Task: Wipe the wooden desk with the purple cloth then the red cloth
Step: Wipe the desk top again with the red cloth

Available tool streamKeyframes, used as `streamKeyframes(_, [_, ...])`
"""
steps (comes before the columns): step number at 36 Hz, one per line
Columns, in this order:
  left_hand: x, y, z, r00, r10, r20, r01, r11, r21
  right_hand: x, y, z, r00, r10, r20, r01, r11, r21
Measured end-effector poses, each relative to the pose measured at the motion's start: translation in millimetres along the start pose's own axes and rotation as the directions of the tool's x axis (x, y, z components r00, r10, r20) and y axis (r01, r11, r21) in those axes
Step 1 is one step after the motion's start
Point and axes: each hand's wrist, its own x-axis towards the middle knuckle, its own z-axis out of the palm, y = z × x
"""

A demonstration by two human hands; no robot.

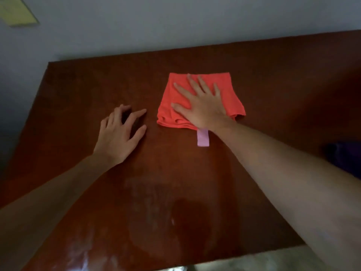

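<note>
Dark polished wood of the desk [175,182] fills the view, with a pale wall behind. On its far middle lies the folded red cloth [230,90], nearly square, its folded edge and small pink tag [203,138] pointing toward the person. The right hand [201,106] presses flat on it, fingers spread wide. The left hand [119,135] rests on bare wood, fingers loosely bent, holding nothing. A purple cloth [345,157] sits dimly at the right edge. This seems the second step; next comes a sliding stroke with steady pressure.
</note>
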Motion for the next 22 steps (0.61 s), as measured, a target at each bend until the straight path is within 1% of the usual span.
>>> streamKeyframes(6, [2.4,-6.6,4.9,0.999,0.027,0.022,-0.028,0.999,0.025,95.9,11.4,5.2,0.998,0.019,-0.059,-0.019,1.000,0.000])
streamKeyframes(11, [2.7,-7.2,3.3,0.998,0.056,0.036,-0.058,0.997,0.041,144.0,17.4,0.9,0.998,0.048,-0.048,-0.048,0.999,0.004])
streamKeyframes(15, [2.6,-8.0,3.7,0.997,0.062,0.046,-0.065,0.996,0.056,155.8,16.9,2.3,0.997,0.065,-0.041,-0.064,0.998,0.005])
streamKeyframes(19, [3.2,-8.1,3.1,0.996,0.070,0.047,-0.072,0.996,0.042,145.7,13.1,3.6,0.996,0.062,-0.070,-0.063,0.998,-0.015])
streamKeyframes(22, [2.8,-8.6,3.0,0.996,0.074,0.042,-0.075,0.997,0.022,128.1,3.7,3.2,0.996,0.082,-0.029,-0.082,0.997,-0.004])
